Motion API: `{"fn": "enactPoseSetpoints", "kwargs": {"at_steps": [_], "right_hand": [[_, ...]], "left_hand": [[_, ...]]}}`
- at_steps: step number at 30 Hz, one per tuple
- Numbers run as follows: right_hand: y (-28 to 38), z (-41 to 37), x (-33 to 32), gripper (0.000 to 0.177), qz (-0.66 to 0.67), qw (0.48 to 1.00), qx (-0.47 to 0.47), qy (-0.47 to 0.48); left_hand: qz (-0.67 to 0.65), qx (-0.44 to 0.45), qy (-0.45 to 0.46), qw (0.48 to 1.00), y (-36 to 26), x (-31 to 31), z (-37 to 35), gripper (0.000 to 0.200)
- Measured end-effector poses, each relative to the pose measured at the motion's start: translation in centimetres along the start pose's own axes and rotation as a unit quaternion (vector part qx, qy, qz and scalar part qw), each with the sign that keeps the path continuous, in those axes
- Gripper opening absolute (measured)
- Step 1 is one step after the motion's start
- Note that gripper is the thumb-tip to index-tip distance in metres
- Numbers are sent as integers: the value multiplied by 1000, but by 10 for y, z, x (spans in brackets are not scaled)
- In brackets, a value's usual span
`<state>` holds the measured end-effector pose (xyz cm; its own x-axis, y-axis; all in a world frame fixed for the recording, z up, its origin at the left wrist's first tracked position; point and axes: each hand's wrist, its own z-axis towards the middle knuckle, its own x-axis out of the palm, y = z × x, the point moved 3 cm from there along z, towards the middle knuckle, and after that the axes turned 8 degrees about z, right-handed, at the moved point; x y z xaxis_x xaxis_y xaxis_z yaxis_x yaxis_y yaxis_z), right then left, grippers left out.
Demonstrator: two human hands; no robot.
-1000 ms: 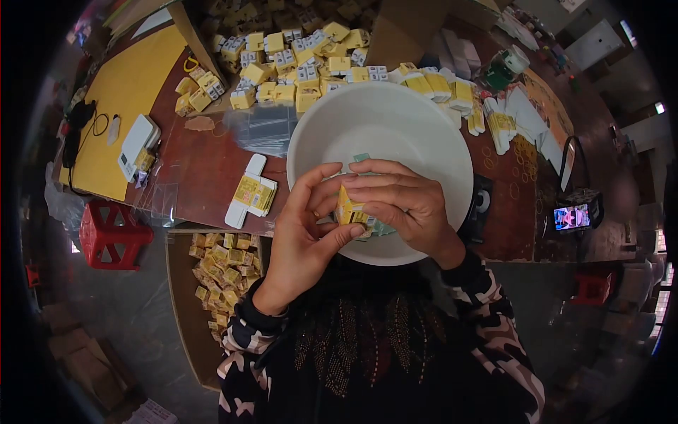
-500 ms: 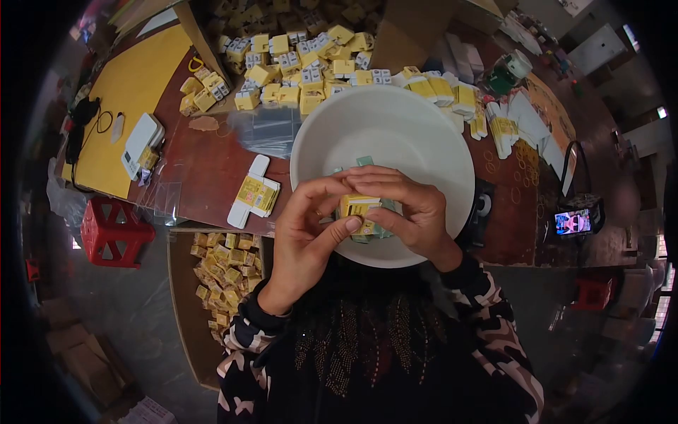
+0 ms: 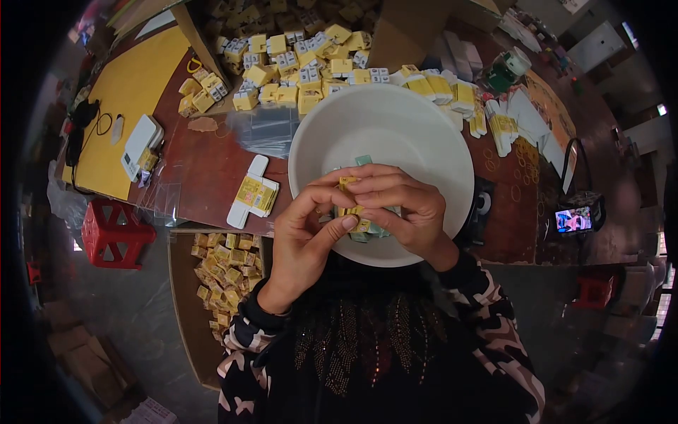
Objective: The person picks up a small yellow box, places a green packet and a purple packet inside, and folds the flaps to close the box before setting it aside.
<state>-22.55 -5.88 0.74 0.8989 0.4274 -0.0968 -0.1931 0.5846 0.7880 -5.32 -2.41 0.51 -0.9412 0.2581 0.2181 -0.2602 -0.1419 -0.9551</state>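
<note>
Above the near side of a large white basin (image 3: pixel 424 116), both of my hands are closed around a small yellow carton (image 3: pixel 349 210). My left hand (image 3: pixel 304 230) grips its left side, the thumb at the lower edge. From the right, my right hand (image 3: pixel 409 208) has its fingers bent over the top and its thumb against the front. Much of the carton is hidden behind the fingers. Green pieces (image 3: pixel 363 160) lie in the basin under my hands, partly covered. A flattened yellow-and-white carton (image 3: pixel 254 194) lies on the table to the left of the basin.
Yellow-and-white boxes (image 3: pixel 311 67) are heaped behind the basin. Flat cartons (image 3: pixel 501 127) and a phone on a stand (image 3: pixel 573 220) are to the right. Clear plastic sleeves (image 3: pixel 263 131) and a white scale (image 3: pixel 141 147) lie left. Below, a cardboard box (image 3: pixel 180 304) holds small packed boxes.
The carton has turned in my fingers, so its white flap and barcode side no longer show and a yellow face does. My right fingers have come down closer over it.
</note>
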Motion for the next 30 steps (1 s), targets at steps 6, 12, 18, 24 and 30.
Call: {"fn": "enactPoseSetpoints", "kwargs": {"at_steps": [6, 12, 18, 24, 30], "right_hand": [[5, 10, -6, 38, 117, 982, 138, 47], [-4, 20, -17, 57, 115, 963, 178, 166], [-8, 18, -14, 55, 201, 931, 210, 221], [-7, 19, -11, 69, 224, 902, 275, 246], [2, 24, -30, 82, 142, 972, 157, 104]], "left_hand": [[-55, -52, 18, 997, -4, -14, -2, 39], [-98, -151, 88, 980, -14, -15, 0, 79], [-108, -181, 128, 969, -8, -15, 3, 94], [-119, -191, 149, 963, -7, -16, 0, 94], [429, -190, 81, 879, -69, -113, -71, 97]]}}
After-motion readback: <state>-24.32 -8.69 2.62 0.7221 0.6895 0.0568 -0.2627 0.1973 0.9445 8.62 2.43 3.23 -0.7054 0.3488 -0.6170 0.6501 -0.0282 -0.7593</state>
